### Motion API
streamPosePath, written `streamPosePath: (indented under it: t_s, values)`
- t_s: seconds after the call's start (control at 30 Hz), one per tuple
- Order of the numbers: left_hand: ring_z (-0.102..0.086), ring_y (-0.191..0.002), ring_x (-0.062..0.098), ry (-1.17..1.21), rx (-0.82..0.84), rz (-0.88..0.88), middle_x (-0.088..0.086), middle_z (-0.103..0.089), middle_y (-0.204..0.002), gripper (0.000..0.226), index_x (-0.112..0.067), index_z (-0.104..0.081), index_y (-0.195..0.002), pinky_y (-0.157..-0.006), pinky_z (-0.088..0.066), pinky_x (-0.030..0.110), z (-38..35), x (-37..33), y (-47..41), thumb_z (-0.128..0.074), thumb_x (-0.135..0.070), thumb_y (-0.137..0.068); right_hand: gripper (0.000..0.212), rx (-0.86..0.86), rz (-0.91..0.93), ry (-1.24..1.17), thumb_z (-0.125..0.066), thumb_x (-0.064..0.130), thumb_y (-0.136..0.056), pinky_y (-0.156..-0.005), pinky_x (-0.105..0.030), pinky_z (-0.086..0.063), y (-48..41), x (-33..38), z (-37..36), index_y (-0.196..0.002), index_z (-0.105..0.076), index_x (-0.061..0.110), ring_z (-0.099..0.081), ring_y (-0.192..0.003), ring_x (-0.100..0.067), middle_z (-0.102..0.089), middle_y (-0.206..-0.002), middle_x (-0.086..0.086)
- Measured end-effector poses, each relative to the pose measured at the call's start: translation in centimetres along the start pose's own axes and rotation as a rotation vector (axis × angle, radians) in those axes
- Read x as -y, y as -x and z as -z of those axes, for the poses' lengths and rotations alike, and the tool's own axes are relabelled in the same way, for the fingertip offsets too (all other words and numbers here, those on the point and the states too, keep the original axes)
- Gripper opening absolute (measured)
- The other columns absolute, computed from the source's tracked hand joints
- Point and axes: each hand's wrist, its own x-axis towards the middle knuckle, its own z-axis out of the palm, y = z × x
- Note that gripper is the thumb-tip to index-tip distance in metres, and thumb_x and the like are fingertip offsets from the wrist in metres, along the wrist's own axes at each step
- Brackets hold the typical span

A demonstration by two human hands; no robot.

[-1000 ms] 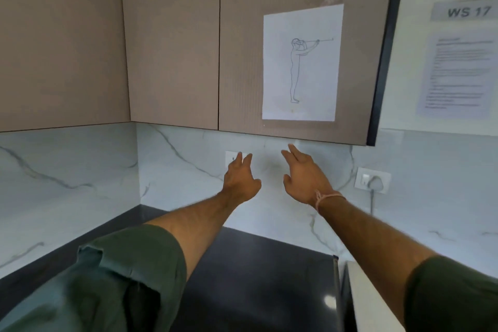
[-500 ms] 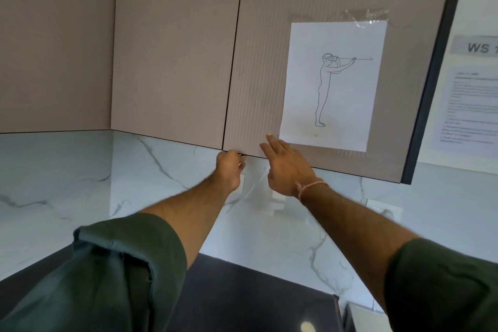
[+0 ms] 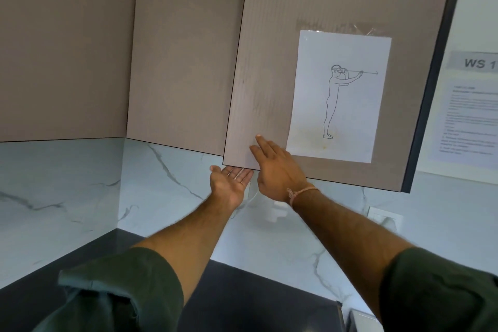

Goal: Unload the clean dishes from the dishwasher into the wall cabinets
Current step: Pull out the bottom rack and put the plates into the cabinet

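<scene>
At the far wall's cabinet door (image 3: 269, 75) (a drawing (image 3: 339, 94) is taped to it), the left hand (image 3: 231, 183) lies palm-up under its lower edge, fingers straight, while the right hand (image 3: 277, 172) rests flat, fingers straight, on its face.

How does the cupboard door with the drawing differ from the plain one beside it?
The door with the drawing carries a taped sheet; the plain door is bare. The door with the drawing looks slightly ajar; the plain door sits shut. The left hand reaches under the door with the drawing and the right hand lies on its face; no hand touches the plain door. Both share a beige finish.
</scene>
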Motion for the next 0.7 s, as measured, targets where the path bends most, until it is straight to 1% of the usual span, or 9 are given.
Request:
streamPosePath:
  t_s: [0.03, 0.1, 0.17, 0.23, 0.3, 0.37, 0.43, 0.57, 0.7]
  values:
    - [-0.057, -0.118, 0.036, -0.002, 0.003, 0.004, 0.020, -0.052, -0.140, 0.058, -0.006, -0.048, -0.137, -0.099, -0.047, 0.048, 0.0, -0.2, 1.0, -0.024, -0.048, -0.105, 0.072, -0.013, 0.005, 0.000, -0.052, 0.028, -0.093, -0.120, -0.043, -0.012, 0.6, 0.5, 0.3, -0.155, -0.018, 0.016, -0.010, -0.149, -0.030, -0.005, -0.164, -0.007]
    - [-0.064, -0.103, 0.032, -0.003, 0.023, 0.021, 0.018, -0.063, -0.124, 0.043, -0.007, -0.060, -0.120, -0.082, -0.053, 0.043, -0.1, -0.4, 3.2, -0.036, -0.038, -0.102, 0.070, -0.044, -0.006, 0.000, -0.049, 0.031, -0.095, -0.121, -0.042, -0.008, 2.1, 1.7, 0.9, -0.155, -0.016, 0.016, -0.006, -0.150, -0.028, -0.004, -0.164, -0.006]
    - [-0.066, -0.099, 0.031, 0.001, 0.049, 0.040, 0.016, -0.070, -0.108, 0.039, -0.007, -0.062, -0.116, -0.078, -0.054, 0.041, -0.2, -0.6, 5.7, -0.040, -0.034, -0.096, 0.069, -0.065, -0.040, -0.015, -0.047, 0.033, -0.097, -0.120, -0.041, -0.003, 4.1, 2.9, 1.4, -0.156, -0.013, 0.017, -0.001, -0.151, -0.028, 0.000, -0.164, -0.006]
    - [-0.065, -0.101, 0.032, 0.027, 0.096, 0.059, 0.016, -0.072, -0.102, 0.042, -0.006, -0.062, -0.119, -0.084, -0.054, 0.042, -0.1, -0.7, 8.3, -0.042, -0.032, -0.093, 0.072, -0.062, -0.074, -0.033, -0.046, 0.035, -0.098, -0.120, -0.042, 0.001, 6.1, 3.9, 1.9, -0.156, -0.008, 0.017, 0.005, -0.151, -0.028, 0.006, -0.164, -0.006]
    - [-0.063, -0.107, 0.033, 0.058, 0.163, 0.089, 0.018, -0.069, -0.111, 0.049, -0.006, -0.060, -0.126, -0.100, -0.048, 0.042, -0.1, -0.5, 10.5, -0.044, -0.032, -0.087, 0.072, -0.056, -0.101, -0.056, -0.044, 0.036, -0.099, -0.120, -0.043, 0.002, 7.9, 4.6, 2.5, -0.156, -0.004, 0.017, 0.008, -0.151, -0.028, 0.010, -0.164, -0.005]
    - [-0.059, -0.113, 0.034, 0.067, 0.225, 0.139, 0.021, -0.064, -0.121, 0.059, -0.007, -0.057, -0.132, -0.113, -0.036, 0.043, -0.3, -0.2, 12.6, -0.044, -0.037, -0.083, 0.071, -0.050, -0.118, -0.088, -0.041, 0.036, -0.101, -0.120, -0.042, 0.002, 9.6, 5.1, 3.3, -0.157, -0.002, 0.017, 0.009, -0.151, -0.027, 0.011, -0.164, -0.006]
    - [-0.057, -0.116, 0.035, 0.079, 0.282, 0.188, 0.023, -0.062, -0.123, 0.065, -0.007, -0.054, -0.135, -0.114, -0.033, 0.045, -0.7, 0.3, 14.8, -0.040, -0.045, -0.084, 0.071, -0.041, -0.128, -0.122, -0.040, 0.035, -0.101, -0.120, -0.041, 0.002, 11.1, 5.4, 4.4, -0.157, 0.000, 0.016, 0.009, -0.151, -0.027, 0.012, -0.163, -0.006]
    - [-0.058, -0.117, 0.038, 0.049, 0.327, 0.224, 0.025, -0.061, -0.128, 0.072, -0.006, -0.054, -0.133, -0.102, -0.043, 0.051, -1.8, 1.8, 20.3, -0.027, -0.058, -0.091, 0.070, -0.051, -0.142, -0.161, -0.039, 0.033, -0.102, -0.121, -0.039, 0.002, 14.3, 5.8, 7.0, -0.156, 0.002, 0.015, 0.008, -0.151, -0.027, 0.012, -0.163, -0.008]
    - [-0.045, -0.134, 0.037, 0.035, 0.304, 0.210, 0.023, -0.051, -0.142, 0.076, -0.007, -0.046, -0.143, -0.114, -0.031, 0.051, -3.3, 3.7, 25.4, -0.041, -0.051, -0.082, 0.069, -0.091, -0.175, -0.232, -0.037, 0.029, -0.102, -0.119, -0.034, 0.002, 18.4, 5.7, 9.5, -0.156, 0.003, 0.011, 0.006, -0.151, -0.026, 0.011, -0.163, -0.009]
